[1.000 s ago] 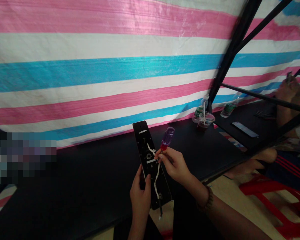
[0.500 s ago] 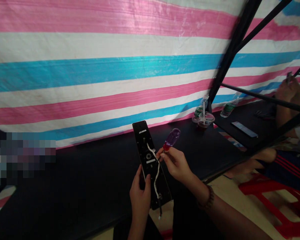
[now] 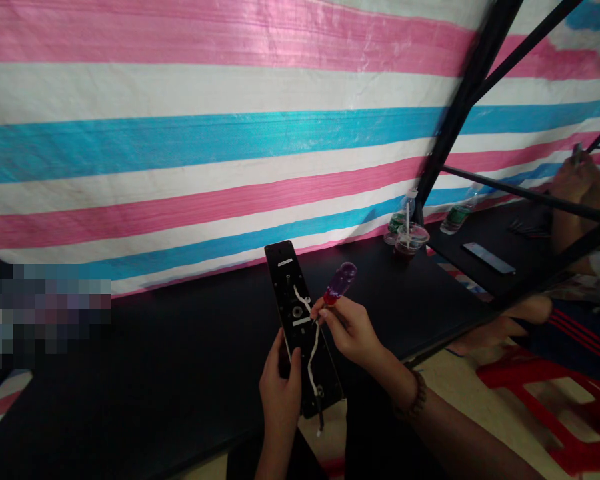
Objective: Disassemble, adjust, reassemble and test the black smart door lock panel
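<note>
A long black panel [image 3: 281, 275] with small fittings and pale labels leans across the table's front edge, its near end over my lap. My left hand [image 3: 281, 380] grips its left edge, thumb on the face and fingers round the side. A white-wrapped cable [image 3: 313, 363] runs down the panel, and its plug end hangs past the lower edge. Between the thumb and fingers of my right hand [image 3: 347, 327] is a screwdriver [image 3: 341, 281] with a clear purple and red handle, tilted up to the right. Its tip points down at the panel beside the cable; I cannot tell whether it touches.
The black table [image 3: 180, 360] meets a striped tarp [image 3: 205, 147]. A lidded drink cup [image 3: 411, 239] and a bottle [image 3: 397, 217] stand at the right, by a black metal frame [image 3: 455, 120]. Beyond it are a phone [image 3: 489, 258], another person's hands [image 3: 577, 177] and a red stool [image 3: 545, 413].
The screwdriver handle has tipped to the right, then swung slightly back and lower in my right hand. My left hand and the panel stay nearly in place.
</note>
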